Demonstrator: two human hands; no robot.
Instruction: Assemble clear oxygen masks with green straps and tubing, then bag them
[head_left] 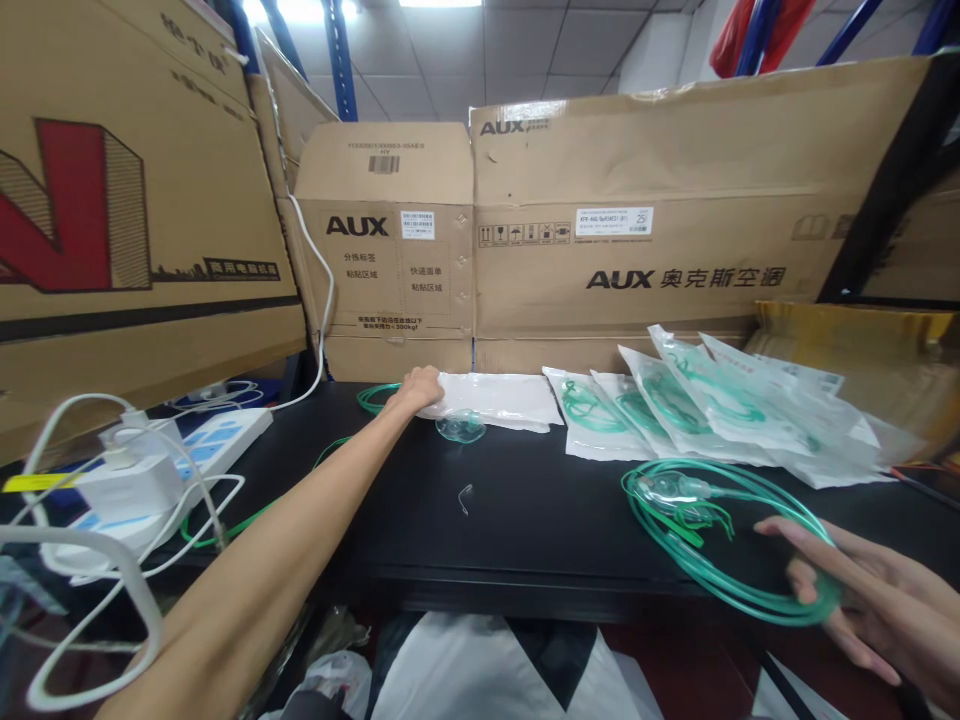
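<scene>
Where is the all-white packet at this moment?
In the head view, the all-white packet lies near the middle at the back of the black table, between the left hand and the packets of green tubing.

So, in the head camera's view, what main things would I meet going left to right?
White power strip, left hand, flat white packet, coiled green tubing, right hand.

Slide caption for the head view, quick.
Right hand holds coiled green tubing while left hand touches a white packet.
</scene>
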